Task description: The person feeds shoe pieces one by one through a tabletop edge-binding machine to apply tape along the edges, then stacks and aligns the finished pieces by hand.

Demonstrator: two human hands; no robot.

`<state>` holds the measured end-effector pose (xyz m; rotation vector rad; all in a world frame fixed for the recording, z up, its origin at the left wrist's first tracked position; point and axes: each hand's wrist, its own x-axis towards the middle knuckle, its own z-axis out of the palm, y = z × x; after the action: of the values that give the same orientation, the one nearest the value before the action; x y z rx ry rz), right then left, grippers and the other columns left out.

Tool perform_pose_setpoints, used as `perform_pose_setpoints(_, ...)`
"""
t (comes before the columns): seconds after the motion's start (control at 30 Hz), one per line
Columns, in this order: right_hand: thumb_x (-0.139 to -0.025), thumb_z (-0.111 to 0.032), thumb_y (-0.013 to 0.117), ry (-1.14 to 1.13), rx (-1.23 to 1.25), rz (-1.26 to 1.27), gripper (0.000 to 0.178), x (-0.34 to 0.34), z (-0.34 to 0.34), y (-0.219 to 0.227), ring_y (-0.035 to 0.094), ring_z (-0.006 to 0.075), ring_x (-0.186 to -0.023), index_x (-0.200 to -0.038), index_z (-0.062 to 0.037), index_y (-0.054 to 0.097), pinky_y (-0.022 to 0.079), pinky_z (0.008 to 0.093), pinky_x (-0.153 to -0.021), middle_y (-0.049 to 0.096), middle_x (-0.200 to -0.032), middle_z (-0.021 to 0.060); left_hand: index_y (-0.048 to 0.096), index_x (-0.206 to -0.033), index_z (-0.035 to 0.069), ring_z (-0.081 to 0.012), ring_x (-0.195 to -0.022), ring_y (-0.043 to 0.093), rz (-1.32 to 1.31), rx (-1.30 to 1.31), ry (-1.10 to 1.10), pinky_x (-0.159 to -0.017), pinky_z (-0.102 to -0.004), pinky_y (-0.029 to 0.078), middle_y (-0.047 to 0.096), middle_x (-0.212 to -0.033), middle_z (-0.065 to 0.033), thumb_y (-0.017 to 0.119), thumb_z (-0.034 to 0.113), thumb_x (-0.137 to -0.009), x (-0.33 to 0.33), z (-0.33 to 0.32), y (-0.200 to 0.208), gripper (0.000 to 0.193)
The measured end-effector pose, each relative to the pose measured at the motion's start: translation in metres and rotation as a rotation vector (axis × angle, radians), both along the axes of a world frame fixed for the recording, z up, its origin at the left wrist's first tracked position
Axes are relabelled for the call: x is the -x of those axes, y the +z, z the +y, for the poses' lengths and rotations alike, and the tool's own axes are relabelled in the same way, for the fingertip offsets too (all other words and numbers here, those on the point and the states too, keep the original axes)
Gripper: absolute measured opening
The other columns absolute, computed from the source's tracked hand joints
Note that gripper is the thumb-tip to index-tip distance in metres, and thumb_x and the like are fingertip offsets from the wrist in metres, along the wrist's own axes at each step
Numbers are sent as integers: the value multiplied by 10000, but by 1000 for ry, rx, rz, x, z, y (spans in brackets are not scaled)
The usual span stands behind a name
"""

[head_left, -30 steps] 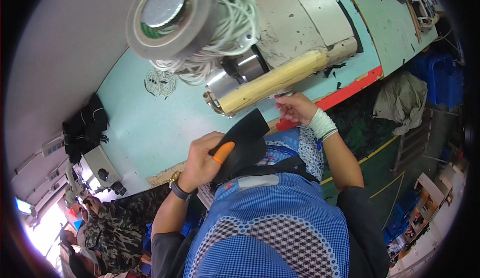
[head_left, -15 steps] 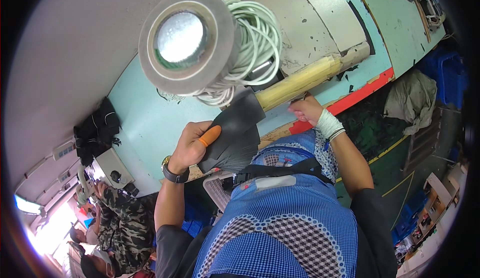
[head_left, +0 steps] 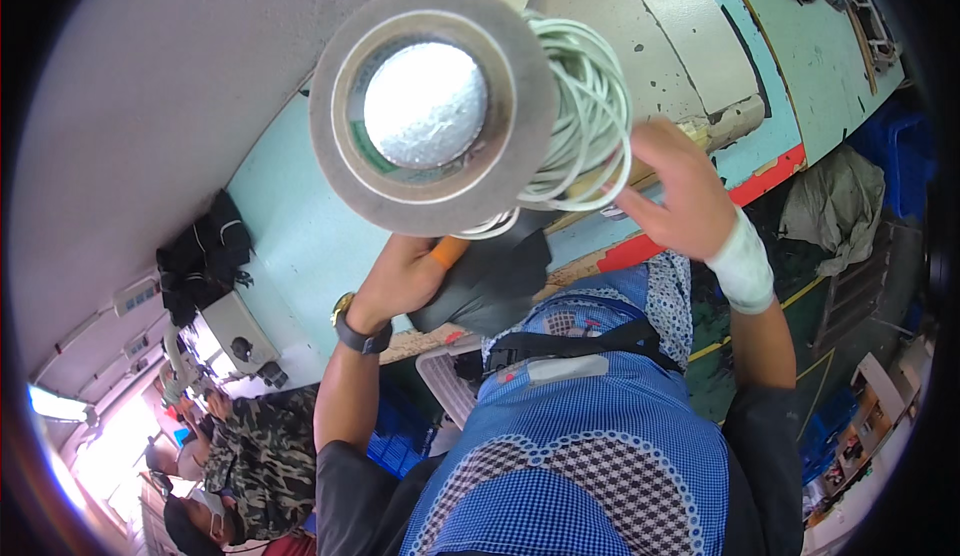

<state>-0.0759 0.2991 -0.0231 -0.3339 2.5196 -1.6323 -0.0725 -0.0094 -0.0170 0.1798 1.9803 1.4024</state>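
My left hand (head_left: 400, 278), an orange finger cot on its thumb, is closed on a black, pliable, leather-like sheet (head_left: 490, 286) at the front edge of the bench. The sheet's far end is hidden behind a round grey fixture. My right hand (head_left: 690, 191), white wrapping round its wrist, is raised beside a pale yellow, rounded beam (head_left: 695, 134). Its fingers are blurred and partly behind a bundle of white cord (head_left: 585, 106); whether they hold anything is unclear.
The round grey fixture (head_left: 335, 106) with a bright centre blocks much of the bench (head_left: 290, 196). Black bags (head_left: 200, 256) lie at the left. A person in camouflage clothing (head_left: 265, 456) works at lower left. Blue crates (head_left: 890, 171) and a grey cloth (head_left: 830, 216) are at the right.
My right hand has risen from the bench's front edge and moved right, up beside the beam. My left hand keeps hold of the black sheet. The view has shifted, so the fixture covers more.
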Motion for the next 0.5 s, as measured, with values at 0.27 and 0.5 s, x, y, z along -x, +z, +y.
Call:
perform_pose_setpoints(0.27,-792,-34,706,-193,-311,77,94,-18,9,43,642,343,-725,-868,-3,662,503,409,-640,660,-818,157,605,-933,-52,-111,-697,474,182,223,15,-632,-304,415,540,-717,-77,502,186,-992,-10,23,13,266)
perform_pose_setpoints(0.5,-804,-44,676,-307,-577,483,97,-17,2,9,630,302,-833,-894,-13,656,508,391,-708,640,-839,131,511,-1341,0,-372,-1154,566,-50,255,-287,-1014,-383,420,607,-1191,-240,571,86,-934,-87,32,56,421)
